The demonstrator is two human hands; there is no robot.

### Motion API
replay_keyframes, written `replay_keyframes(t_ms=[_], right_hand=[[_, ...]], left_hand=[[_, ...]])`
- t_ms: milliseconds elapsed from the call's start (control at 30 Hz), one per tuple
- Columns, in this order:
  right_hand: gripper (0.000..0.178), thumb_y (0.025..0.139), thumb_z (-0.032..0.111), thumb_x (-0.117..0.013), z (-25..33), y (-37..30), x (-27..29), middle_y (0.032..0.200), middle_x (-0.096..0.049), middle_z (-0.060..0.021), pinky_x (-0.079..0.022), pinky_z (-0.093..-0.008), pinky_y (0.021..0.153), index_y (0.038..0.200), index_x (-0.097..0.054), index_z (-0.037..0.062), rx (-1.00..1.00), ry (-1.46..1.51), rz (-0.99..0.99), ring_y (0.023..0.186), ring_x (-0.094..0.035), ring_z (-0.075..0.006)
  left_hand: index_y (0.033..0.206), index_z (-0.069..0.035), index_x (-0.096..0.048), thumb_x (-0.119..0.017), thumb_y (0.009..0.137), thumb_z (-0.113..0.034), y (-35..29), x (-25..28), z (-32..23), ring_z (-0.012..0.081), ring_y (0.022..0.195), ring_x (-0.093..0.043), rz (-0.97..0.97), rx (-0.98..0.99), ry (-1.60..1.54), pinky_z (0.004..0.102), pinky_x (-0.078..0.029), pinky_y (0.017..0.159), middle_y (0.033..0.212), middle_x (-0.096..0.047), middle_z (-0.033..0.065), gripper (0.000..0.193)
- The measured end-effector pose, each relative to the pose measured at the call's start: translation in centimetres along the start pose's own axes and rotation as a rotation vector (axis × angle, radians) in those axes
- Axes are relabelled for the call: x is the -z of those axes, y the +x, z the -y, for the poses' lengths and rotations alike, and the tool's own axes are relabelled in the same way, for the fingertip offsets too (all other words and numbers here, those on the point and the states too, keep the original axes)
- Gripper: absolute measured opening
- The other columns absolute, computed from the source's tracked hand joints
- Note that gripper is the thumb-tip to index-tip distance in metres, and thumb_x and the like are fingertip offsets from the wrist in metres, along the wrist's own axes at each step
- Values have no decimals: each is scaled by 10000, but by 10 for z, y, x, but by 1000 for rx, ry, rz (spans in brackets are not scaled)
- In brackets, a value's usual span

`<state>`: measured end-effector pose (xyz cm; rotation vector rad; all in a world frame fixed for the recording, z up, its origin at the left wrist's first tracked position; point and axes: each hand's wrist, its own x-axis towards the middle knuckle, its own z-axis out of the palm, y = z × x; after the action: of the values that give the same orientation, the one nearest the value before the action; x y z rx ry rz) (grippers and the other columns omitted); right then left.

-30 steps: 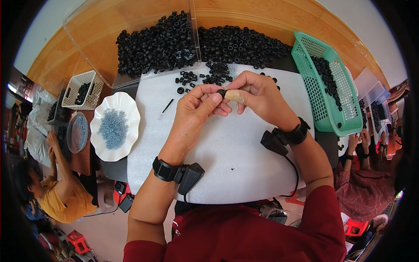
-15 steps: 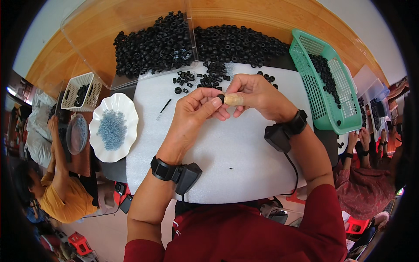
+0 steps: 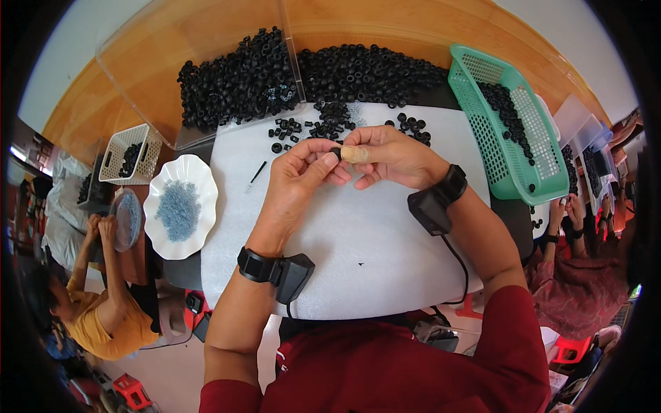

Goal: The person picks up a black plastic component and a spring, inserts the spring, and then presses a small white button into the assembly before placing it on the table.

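Above the white foam mat [image 3: 330, 255], my two hands meet. My left hand [image 3: 299, 175] pinches a small round black part [image 3: 336, 153] between thumb and fingers. Against its other side presses my right hand [image 3: 399, 158], whose thumb wears a beige wrap [image 3: 355, 154]. The right fingertips are partly hidden behind that thumb, so anything tiny in them does not show. Just beyond the hands lies a loose cluster of small black parts [image 3: 332, 120]. A thin black stick [image 3: 259, 171] rests on the mat left of my left hand.
A large heap of black parts [image 3: 372, 72] spans the back, partly inside a clear bin [image 3: 301, 69]. At left stand a scalloped white plate [image 3: 158, 230] of pale blue bits and a white basket [image 3: 113, 162]. A green basket [image 3: 506, 182] stands right. Co-workers sit on both sides.
My hands stay joined on the black part and sit slightly further left in the picture. The whole view has shifted a little. The co-worker at left now has both hands together.
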<state>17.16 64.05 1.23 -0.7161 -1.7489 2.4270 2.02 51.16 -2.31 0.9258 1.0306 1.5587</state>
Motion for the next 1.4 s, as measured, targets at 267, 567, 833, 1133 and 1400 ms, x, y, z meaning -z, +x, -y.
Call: replay_keyframes(t_ms=[267,567,833,1133,1400], right_hand=[[120,902,98,-619,-12,2,-19,857,-654,-56,-543,-242,650,934,-616,-18,480,-607,-349,774,-626,-102],[168,911,114,-602,-12,4,-20,841,-643,-88,-563,-264,628,920,-598,-53,341,-244,-269,725,-622,-110],[195,934,147,-580,-18,9,-14,917,-627,-71,-574,-280,659,1010,-570,-33,411,-376,-316,767,-617,-103],[214,931,185,-593,-10,5,-15,818,-587,-26,-578,-268,638,988,-584,-21,291,-290,-299,660,-543,-52],[218,922,202,-608,-2,-2,-18,763,-557,-12,-569,-255,615,916,-582,-15,284,-332,-274,662,-534,-55]], left_hand=[[1080,17,-588,-554,936,-98,1,-2,0,156,782,-645,-108,-51,55,272,-522,736,922,-659,99,187],[1061,23,-591,-555,935,-94,0,-2,2,151,779,-644,-123,-120,134,272,-521,737,917,-665,110,176],[1153,20,-580,-546,941,-83,0,-9,-2,144,781,-641,-141,-120,160,265,-522,737,933,-662,95,238],[1152,10,-611,-619,876,-37,2,-8,10,127,751,-657,-194,-270,445,242,-531,675,892,-657,80,280],[1118,9,-614,-630,858,-11,-1,-14,8,139,727,-678,-258,-323,527,243,-544,646,839,-679,78,261]])
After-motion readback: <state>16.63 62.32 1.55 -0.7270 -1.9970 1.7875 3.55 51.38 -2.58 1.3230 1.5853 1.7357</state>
